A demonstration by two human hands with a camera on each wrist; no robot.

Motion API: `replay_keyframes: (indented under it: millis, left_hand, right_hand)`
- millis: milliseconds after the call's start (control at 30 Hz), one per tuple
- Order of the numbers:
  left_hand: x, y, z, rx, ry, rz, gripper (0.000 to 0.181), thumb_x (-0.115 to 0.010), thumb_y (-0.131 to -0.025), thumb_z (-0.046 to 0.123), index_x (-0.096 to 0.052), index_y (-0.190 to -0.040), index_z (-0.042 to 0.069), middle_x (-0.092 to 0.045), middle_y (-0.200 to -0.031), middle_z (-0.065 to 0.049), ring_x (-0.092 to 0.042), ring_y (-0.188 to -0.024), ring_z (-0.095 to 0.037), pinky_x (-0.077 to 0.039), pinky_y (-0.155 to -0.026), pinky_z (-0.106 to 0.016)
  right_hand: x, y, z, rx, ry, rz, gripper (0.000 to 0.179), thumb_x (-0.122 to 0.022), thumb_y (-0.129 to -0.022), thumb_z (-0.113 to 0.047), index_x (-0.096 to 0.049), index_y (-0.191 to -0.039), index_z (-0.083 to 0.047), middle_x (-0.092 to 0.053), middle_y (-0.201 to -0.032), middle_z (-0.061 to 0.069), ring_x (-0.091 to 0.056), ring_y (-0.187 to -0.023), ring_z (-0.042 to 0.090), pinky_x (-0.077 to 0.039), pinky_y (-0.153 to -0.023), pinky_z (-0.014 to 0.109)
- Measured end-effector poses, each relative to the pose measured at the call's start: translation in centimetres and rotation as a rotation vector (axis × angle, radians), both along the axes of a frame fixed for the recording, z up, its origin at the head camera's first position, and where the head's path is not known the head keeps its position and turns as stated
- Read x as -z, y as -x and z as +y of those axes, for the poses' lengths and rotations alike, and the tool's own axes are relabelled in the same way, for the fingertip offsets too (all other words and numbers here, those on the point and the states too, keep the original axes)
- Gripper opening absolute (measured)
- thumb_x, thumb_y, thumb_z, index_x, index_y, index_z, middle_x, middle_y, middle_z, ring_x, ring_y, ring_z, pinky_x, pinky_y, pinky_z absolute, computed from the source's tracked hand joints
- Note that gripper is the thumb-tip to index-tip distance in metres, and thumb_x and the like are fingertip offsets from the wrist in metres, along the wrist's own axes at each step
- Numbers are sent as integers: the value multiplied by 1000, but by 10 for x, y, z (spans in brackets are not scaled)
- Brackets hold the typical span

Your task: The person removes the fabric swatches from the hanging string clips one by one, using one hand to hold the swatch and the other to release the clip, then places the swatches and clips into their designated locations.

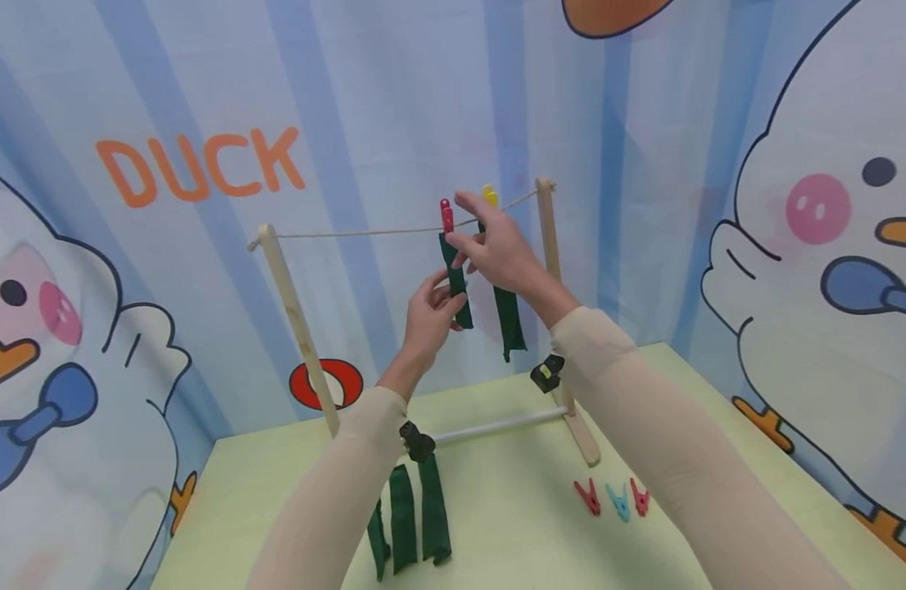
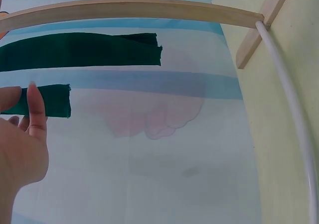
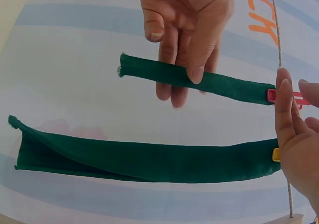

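A narrow dark green cloth strip [image 1: 457, 281] hangs from the cord under a red clothespin [image 1: 446, 216]. My left hand [image 1: 426, 318] holds this strip partway down, thumb in front and fingers behind, as the right wrist view shows. Up at the cord is my right hand [image 1: 503, 252], beside the red clothespin, its fingers extended and spread from the thumb. In the right wrist view its fingertips lie close to the clothespin [image 3: 271, 95]; firm contact is hard to make out. Right of that, a second green strip [image 1: 508, 321] hangs from a yellow clothespin [image 1: 490, 195].
Two wooden posts [image 1: 547, 221] carry the cord [image 1: 350, 234], with a white bar [image 1: 497, 427] between them low down. Several green strips [image 1: 404, 516] lie on the pale table [image 1: 527, 524]. Two red clothespins [image 1: 589, 496] and a blue clothespin [image 1: 618, 502] lie at right. A printed curtain hangs behind.
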State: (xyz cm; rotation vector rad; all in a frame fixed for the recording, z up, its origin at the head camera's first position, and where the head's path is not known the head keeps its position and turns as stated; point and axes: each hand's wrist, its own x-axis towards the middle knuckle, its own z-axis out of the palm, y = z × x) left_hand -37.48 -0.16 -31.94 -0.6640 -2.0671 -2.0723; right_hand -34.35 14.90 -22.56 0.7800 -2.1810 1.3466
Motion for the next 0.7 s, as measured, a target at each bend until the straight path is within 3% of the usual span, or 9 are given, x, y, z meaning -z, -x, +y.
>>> replay_keyframes:
  millis: [167,300,533,700]
  left_hand:
    - [1,2,1,31,-71,-49,48,-61,-100,6,-47,-146,9,-63,-131,-17,-60,-118,-33,-59,-74,-29]
    - [2,2,0,58,-107,-79,51,-60,-100,4,-45,-148,9,-62,-131,-17,-61,-118,-31,-57,-87,-35]
    - [0,4,-1,70,-120,-80,45,-60,-99,2,-50,-143,5,-64,-125,-21,-64,-110,-26,-56,-90,-36]
    - [-2,3,1,74,-127,-80,36,-60,-99,1,-58,-135,1,-66,-117,-22,-67,-99,-22,-56,-89,-36]
  right_hand:
    - [-3,2,-5,-12,4,-30,66,-61,-101,-18,-28,-158,-9,-34,-160,5,-69,-76,26,-59,-72,37]
    - [-2,3,-11,-15,7,-60,68,-61,-101,-22,-26,-158,-11,-34,-160,6,-70,-77,21,-59,-75,32]
    - [0,6,-16,-34,74,-62,65,-60,-102,-19,-28,-157,-10,-38,-157,12,-70,-83,33,-59,-75,38]
    - [-1,8,-17,-47,129,-37,59,-55,-104,-16,-29,-156,-8,-45,-151,14,-70,-85,30,-59,-71,35]
